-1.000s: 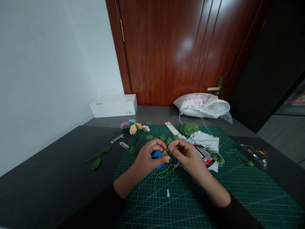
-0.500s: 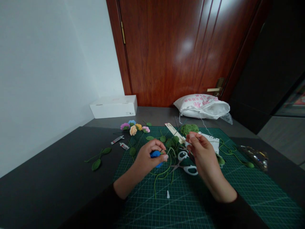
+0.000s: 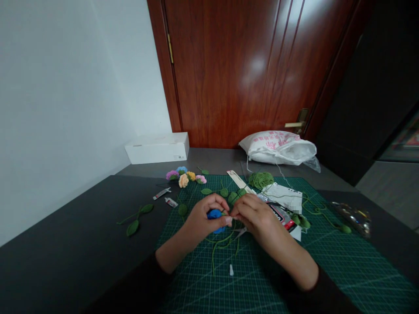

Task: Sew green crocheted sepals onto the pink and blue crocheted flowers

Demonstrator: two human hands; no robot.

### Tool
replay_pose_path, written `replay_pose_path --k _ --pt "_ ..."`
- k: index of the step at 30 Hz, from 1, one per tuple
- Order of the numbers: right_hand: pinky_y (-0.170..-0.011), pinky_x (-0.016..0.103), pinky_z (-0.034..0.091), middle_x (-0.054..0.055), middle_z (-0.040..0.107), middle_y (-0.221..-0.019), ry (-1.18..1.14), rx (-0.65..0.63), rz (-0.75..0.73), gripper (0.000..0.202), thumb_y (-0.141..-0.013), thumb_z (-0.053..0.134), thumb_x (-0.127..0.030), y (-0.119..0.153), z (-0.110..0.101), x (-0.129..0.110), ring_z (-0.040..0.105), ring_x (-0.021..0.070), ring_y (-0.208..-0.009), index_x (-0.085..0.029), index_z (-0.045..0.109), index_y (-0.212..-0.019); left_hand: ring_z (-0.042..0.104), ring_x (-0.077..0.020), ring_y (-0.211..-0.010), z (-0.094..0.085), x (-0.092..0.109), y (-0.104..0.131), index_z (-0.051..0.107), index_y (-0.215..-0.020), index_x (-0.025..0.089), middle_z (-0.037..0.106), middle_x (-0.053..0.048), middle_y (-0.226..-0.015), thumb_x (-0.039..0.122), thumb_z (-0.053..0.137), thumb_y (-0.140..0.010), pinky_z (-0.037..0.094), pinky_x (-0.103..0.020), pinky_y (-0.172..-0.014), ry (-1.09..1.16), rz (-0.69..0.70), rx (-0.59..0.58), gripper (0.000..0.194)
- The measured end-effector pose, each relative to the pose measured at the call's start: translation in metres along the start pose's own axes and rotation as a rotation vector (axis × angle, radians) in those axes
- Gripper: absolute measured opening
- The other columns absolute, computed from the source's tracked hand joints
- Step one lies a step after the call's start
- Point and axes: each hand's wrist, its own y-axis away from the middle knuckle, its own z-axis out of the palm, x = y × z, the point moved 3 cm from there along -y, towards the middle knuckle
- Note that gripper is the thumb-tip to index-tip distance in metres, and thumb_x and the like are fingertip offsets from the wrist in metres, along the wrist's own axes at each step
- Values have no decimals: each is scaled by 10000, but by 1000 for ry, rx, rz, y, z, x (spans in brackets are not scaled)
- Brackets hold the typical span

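your left hand (image 3: 202,219) grips a half-hidden blue piece (image 3: 214,214); your right hand (image 3: 258,217) pinches its fingers together — hold hidden. five flowers (image 3: 183,180), two tubes (image 3: 171,202) lie beyond.

Holding a blue flower (image 3: 214,214) in the left hand (image 3: 203,218), setting the right hand (image 3: 257,214) fingertip-close beside it, over a mat (image 3: 262,266) on a counter (image 3: 85,213); amid scissors (image 3: 241,231), leaves (image 3: 182,210), yarn (image 3: 261,179), two tubes (image 3: 170,202) and more flowers (image 3: 183,180); facing a box (image 3: 159,149), bag (image 3: 275,148) and door (image 3: 222,74).

Room backdrop: dark tabletop (image 3: 81,213) before reddish-brown wooden door (image 3: 222,83).
Pale wall (image 3: 65,87) left, dark panel (image 3: 363,96) right. Door: hinge (image 3: 170,49) left, handle (image 3: 293,125) right; whitish glare (image 3: 258,65) on it.
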Motion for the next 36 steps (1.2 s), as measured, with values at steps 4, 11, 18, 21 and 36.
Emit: replay_pose_path --k 4,11,18,21,36 --pt "-696 313 471 37 646 -799 -124 157 137 150 -936 595 -166 4 -2 10 603 194 -775 -212 672 -816 611 -177 -833 -6 0 -1 625 -936 163 678 -39 -876 265 766 -782 439 -292 -759 95 72 -14 233" --pt "-456 230 410 -29 569 -637 -733 343 620 237 -812 716 -421 7 12 23 495 112 -485 -194 650 -794 570 -201 -1003 -19 -6 -5 636 -1037 182 618 -70 -1131 202 851 -682 433 -295 -826 350 128 -66 415" --pt "-434 191 392 -43 561 -587 -960 328 654 352 -739 786 -502 1 8 8 472 77 -453 -183 637 -761 565 -226 -1113 -22 5 -2 653 -925 171 651 -87 -1146 137 754 -781 436 -331 -913 336 128 -20 180" --pt "-434 186 399 -41 566 -591 -959 335 664 354 -735 794 -508 3 4 7 479 77 -465 -182 671 -795 589 -218 -1080 -21 9 0 649 -928 170 661 -89 -1138 144 749 -794 471 -322 -886 335 144 -55 169" --pt "-573 212 495 2 667 -700 -1178 294 689 287 -764 800 -459 5 31 5 619 117 -637 -190 700 -771 642 -223 -972 -14 3 -2 596 -970 178 592 -119 -1237 332 766 -814 556 -373 -819 374 156 -173 277"
